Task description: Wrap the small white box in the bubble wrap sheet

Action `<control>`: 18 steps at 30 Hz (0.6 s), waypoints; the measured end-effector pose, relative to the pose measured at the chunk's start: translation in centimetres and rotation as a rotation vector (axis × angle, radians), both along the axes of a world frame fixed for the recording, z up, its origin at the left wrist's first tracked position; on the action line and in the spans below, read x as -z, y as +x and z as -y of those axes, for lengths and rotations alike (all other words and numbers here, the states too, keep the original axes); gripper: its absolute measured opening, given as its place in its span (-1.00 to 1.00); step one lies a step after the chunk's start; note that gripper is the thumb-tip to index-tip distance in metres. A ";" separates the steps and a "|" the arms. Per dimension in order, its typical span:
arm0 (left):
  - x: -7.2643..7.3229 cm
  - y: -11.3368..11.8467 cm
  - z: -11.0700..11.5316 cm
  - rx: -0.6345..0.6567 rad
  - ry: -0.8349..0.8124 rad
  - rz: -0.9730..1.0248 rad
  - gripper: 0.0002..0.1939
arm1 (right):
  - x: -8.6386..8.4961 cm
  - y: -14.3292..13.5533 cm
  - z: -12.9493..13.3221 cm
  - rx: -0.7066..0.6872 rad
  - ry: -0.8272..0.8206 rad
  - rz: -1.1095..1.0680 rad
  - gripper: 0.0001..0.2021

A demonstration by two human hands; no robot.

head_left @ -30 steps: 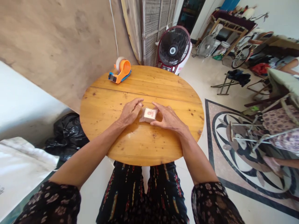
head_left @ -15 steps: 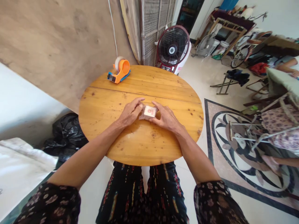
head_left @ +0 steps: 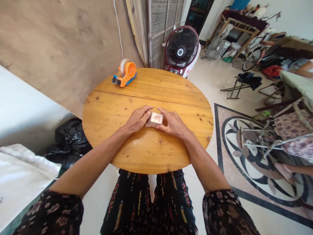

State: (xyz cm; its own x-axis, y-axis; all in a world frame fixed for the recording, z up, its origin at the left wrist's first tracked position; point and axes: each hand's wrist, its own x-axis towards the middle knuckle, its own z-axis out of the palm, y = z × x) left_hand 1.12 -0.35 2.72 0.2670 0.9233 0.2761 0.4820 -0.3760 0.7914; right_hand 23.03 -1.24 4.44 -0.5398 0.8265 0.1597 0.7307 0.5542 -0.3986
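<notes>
A small pale box (head_left: pixel 156 117) with a reddish print, in what looks like clear wrap, sits on the round wooden table (head_left: pixel 156 153). My left hand (head_left: pixel 138 120) is at its left side, fingers curved, thumb tip against the wrap. My right hand (head_left: pixel 174 122) curves round its right side, thumb near the lower right corner and index finger near the upper right. Both hands grip the box between them. Its underside is hidden.
An orange and blue tape dispenser (head_left: pixel 126 75) stands at the table's far left edge. Behind the table is a fan (head_left: pixel 182 47). Black plastic bags (head_left: pixel 70 138) lie at the left. Part of a person's arm (head_left: pixel 304 69) shows at the far right.
The fingers of both hands have closed in slightly over the box's far side. The box has shifted very slightly toward me.
</notes>
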 end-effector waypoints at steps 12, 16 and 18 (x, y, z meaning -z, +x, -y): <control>-0.3 -0.3 0.0 0.075 0.171 0.055 -0.65 | -0.3 0.2 0.2 -0.020 -0.049 -0.054 -0.13; -0.5 -0.2 0.3 0.141 0.205 0.073 -0.66 | -0.3 0.2 0.1 -0.020 -0.050 -0.046 -0.11; -0.4 -0.2 0.3 0.149 0.215 0.059 -0.66 | -0.2 0.2 0.1 -0.029 -0.048 -0.046 -0.11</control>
State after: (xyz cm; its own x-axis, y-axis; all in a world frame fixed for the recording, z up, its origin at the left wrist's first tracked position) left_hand 0.94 -0.62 3.08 0.3728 0.7936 0.4809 0.3645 -0.6019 0.7106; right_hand 23.19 -1.33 4.67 -0.5567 0.8179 0.1456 0.6947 0.5544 -0.4583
